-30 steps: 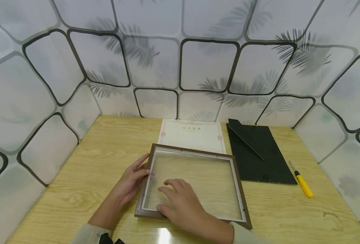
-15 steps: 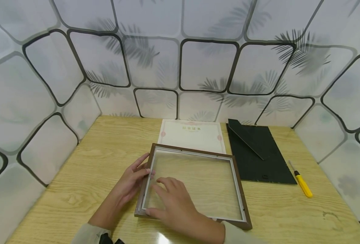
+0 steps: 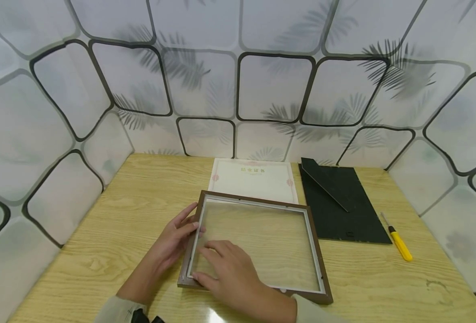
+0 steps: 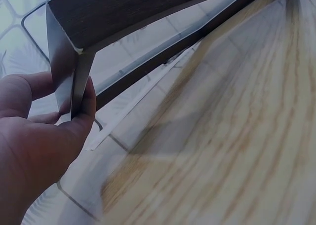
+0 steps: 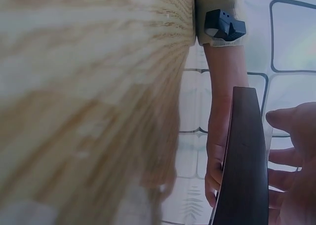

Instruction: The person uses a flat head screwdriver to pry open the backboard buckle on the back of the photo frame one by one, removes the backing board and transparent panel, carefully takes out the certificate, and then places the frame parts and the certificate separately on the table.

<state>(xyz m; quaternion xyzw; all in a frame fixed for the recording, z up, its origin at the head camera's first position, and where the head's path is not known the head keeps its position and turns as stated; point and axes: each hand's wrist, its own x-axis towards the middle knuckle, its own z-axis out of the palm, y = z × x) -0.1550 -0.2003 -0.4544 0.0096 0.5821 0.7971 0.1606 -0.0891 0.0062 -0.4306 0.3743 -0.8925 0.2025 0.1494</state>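
A brown picture frame (image 3: 258,200) with a pale inner lip lies face down in front of me, its opening showing the table through it. My left hand (image 3: 173,240) grips the frame's left side, thumb on the inner edge and fingers outside. In the left wrist view, that thumb and the fingers pinch the frame rim (image 4: 123,18), which appears raised off the table. Over the near left corner is my right hand (image 3: 231,276), its thumb touching the rim and its bent fingers over the opening. The right wrist view shows those fingers (image 5: 284,178) loosely spread beside the rim.
Behind the frame lies a white certificate (image 3: 254,184), partly covered by it. A black backing board (image 3: 355,202) with a stand leg rests to the right. Farther right is a screwdriver (image 3: 401,244) with a yellow handle. Patterned curtains enclose the wooden table (image 3: 141,193).
My right hand has slid left along the near edge to the frame's near left corner, and its fingers have lowered slightly. The left hand and the frame stay put.
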